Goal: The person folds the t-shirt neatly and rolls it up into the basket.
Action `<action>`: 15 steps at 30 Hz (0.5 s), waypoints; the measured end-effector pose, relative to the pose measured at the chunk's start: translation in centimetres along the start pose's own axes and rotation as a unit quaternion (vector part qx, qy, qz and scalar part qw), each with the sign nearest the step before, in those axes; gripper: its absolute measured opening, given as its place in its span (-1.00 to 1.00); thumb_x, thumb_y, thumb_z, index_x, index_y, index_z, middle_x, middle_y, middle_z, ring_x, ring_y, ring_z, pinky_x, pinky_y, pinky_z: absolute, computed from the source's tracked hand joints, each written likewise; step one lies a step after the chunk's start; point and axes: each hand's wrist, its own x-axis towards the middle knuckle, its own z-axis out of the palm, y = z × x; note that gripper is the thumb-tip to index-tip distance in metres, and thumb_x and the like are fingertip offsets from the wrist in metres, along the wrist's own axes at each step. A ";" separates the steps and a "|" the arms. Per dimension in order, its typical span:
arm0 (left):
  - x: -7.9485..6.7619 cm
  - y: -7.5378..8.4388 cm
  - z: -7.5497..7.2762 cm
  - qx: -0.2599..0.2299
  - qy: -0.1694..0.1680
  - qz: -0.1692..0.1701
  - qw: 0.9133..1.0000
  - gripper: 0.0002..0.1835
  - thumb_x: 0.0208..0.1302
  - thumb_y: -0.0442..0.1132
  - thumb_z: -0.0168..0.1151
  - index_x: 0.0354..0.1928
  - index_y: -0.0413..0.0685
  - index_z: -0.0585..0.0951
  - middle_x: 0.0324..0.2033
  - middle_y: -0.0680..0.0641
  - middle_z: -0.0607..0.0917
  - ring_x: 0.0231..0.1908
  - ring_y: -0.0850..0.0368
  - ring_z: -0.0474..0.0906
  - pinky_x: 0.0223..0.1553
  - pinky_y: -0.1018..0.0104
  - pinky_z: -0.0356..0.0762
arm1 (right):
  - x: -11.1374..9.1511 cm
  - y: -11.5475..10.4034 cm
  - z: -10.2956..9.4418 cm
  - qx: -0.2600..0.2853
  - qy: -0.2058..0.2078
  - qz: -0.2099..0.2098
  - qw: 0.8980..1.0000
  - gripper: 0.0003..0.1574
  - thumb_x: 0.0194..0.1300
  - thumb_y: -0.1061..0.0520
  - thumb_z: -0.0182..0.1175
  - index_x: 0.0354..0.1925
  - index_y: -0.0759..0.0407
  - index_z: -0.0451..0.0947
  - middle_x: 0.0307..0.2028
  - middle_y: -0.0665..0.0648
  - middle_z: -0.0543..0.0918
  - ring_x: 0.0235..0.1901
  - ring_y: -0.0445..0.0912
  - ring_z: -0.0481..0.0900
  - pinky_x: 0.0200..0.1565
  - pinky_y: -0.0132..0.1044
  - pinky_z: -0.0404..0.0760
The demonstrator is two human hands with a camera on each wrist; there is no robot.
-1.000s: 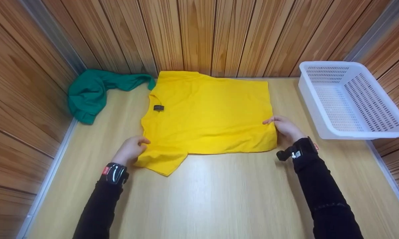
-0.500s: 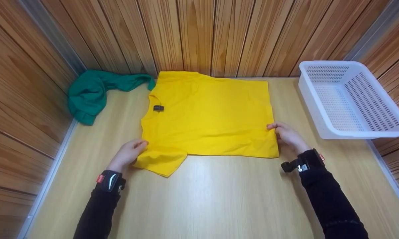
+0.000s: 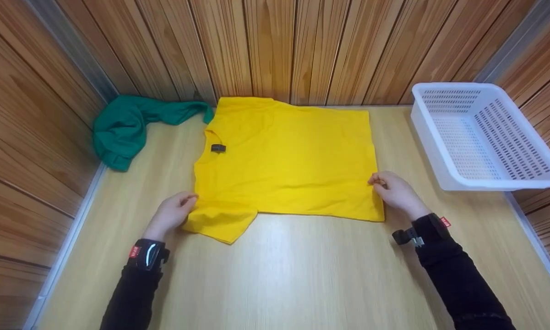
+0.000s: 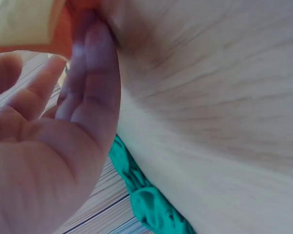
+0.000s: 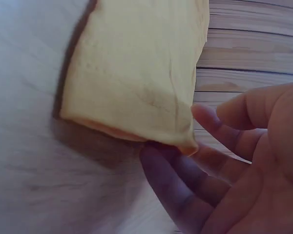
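Note:
A yellow short-sleeved T-shirt (image 3: 297,156) lies spread sideways on the table, its neck opening with a dark label to the left and its hem to the right. My left hand (image 3: 171,213) is at the near sleeve, its lower fingers (image 4: 100,78) reaching straight under the cloth while the thumb stands apart in the left wrist view. At the hem, my right hand (image 3: 398,192) has fingers (image 5: 168,180) beneath the edge and another fingertip at its side. A small point of cloth is raised there, with the thumb off the fabric.
A crumpled green garment (image 3: 121,130) lies at the back left, one end against the shirt. The white perforated plastic basket (image 3: 449,169) stands at the right. Wood-panelled walls (image 3: 275,50) enclose the table (image 3: 284,275) on the back and sides.
My right hand has shifted slightly right and toward me, and the near hem corner has straightened outward. The left hand has drawn back a little to the left.

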 end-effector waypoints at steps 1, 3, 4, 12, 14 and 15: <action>-0.1 0.0 0.0 0.002 0.010 0.007 1.000 -0.47 0.54 0.00 -0.03 0.35 -0.20 0.39 0.22 -0.26 0.49 0.13 -0.15 0.40 0.26 -0.10 0.30 | -0.2 -0.1 0.0 -0.017 0.005 -0.009 1.000 -0.76 0.46 0.25 0.03 -0.01 0.37 0.52 0.05 0.40 0.52 -0.02 0.23 0.44 0.15 0.18 0.39; -0.4 0.0 -0.1 0.006 0.033 0.021 0.999 -0.51 0.54 -0.04 -0.02 0.33 -0.21 0.42 0.22 -0.27 0.50 0.14 -0.16 0.41 0.27 -0.12 0.30 | -0.6 -0.4 0.1 -0.053 0.012 -0.023 0.998 -0.77 0.43 0.25 0.08 -0.04 0.36 0.54 0.01 0.38 0.55 -0.04 0.22 0.46 0.13 0.18 0.41; -0.5 0.0 -0.1 0.009 0.048 0.030 0.998 -0.52 0.54 -0.06 -0.01 0.32 -0.21 0.43 0.21 -0.27 0.50 0.14 -0.16 0.42 0.26 -0.12 0.31 | -0.8 -0.6 0.1 -0.069 0.014 -0.030 0.997 -0.78 0.41 0.25 0.10 -0.05 0.36 0.54 -0.01 0.38 0.55 -0.05 0.22 0.46 0.13 0.18 0.41; -2.4 0.0 0.5 0.090 0.194 0.158 0.964 -0.72 0.45 -0.25 0.13 0.07 -0.24 0.63 0.01 -0.24 0.66 0.06 -0.18 0.54 0.16 -0.12 0.42 | -2.6 -1.8 0.6 -0.149 0.067 -0.102 0.981 -0.74 0.29 0.18 0.26 -0.11 0.34 0.57 -0.11 0.32 0.61 -0.03 0.26 0.48 0.07 0.17 0.43; -2.8 0.0 0.9 0.126 0.223 0.211 0.943 -0.78 0.39 -0.31 0.19 -0.02 -0.26 0.67 -0.09 -0.24 0.69 -0.03 -0.18 0.58 0.09 -0.10 0.47 | -3.0 -2.0 0.8 -0.155 0.081 -0.117 0.978 -0.73 0.26 0.18 0.29 -0.13 0.33 0.58 -0.11 0.32 0.62 -0.03 0.25 0.48 0.07 0.15 0.43; -3.0 -0.1 1.1 0.143 0.235 0.236 0.932 -0.81 0.36 -0.34 0.23 -0.06 -0.27 0.68 -0.13 -0.24 0.70 -0.07 -0.18 0.59 0.05 -0.10 0.50 | -3.2 -2.0 1.0 -0.156 0.085 -0.122 0.976 -0.73 0.25 0.18 0.30 -0.13 0.33 0.59 -0.10 0.32 0.62 -0.03 0.25 0.48 0.07 0.15 0.43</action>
